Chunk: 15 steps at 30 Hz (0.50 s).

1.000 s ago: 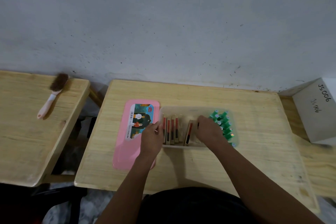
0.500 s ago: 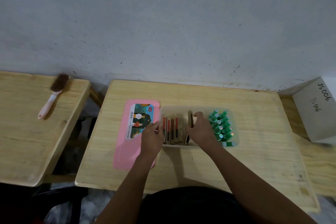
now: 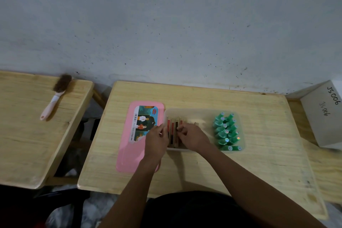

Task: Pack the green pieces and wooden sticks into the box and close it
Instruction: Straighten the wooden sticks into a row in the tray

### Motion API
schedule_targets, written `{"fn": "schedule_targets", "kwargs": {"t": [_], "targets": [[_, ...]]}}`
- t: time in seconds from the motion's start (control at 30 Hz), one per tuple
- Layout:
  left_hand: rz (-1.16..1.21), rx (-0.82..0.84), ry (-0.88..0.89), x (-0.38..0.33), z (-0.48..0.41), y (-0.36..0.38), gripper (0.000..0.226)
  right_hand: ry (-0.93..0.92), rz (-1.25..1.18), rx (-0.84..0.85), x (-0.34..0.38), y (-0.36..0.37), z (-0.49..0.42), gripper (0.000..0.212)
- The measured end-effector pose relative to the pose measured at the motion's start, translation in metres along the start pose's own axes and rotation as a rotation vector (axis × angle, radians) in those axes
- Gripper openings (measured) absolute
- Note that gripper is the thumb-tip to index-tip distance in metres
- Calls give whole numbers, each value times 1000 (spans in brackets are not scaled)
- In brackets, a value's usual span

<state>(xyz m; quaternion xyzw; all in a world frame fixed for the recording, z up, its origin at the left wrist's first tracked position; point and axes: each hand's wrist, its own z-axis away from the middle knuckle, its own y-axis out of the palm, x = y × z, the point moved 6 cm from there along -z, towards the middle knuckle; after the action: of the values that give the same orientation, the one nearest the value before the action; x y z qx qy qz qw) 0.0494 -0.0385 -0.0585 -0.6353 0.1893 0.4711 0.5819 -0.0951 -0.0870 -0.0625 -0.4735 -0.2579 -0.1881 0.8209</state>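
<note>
The box sits mid-counter with the green pieces stacked at its right end and the wooden sticks standing on edge in a row at its left end. The right hand reaches into the box, its fingers curled narrow on the innermost stick of that row. The left hand lies against the box's left wall; whether its fingers wrap the rim cannot be told.

The likeliest trouble is the row itself. The sticks stand on their narrow edges with open floor between them and the green pieces, so letting go early could let the last one tip toward the middle and drag its neighbours over. A stick left leaning or riding above the rim would probably stop the pink lid, which lies just left of the box, from seating. A firm sideways push could also slide the light box toward the green end and shake that stack loose unless the left hand braces it.
</note>
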Motion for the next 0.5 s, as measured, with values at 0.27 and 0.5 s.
{"fn": "schedule_targets", "kwargs": {"t": [0.27, 0.5], "targets": [[14, -9, 2, -5, 2, -3, 24, 308, 61, -128, -47, -34, 3, 44], [29, 14, -9, -6, 4, -2, 18, 306, 7, -80, -44, -19, -2, 42]]}}
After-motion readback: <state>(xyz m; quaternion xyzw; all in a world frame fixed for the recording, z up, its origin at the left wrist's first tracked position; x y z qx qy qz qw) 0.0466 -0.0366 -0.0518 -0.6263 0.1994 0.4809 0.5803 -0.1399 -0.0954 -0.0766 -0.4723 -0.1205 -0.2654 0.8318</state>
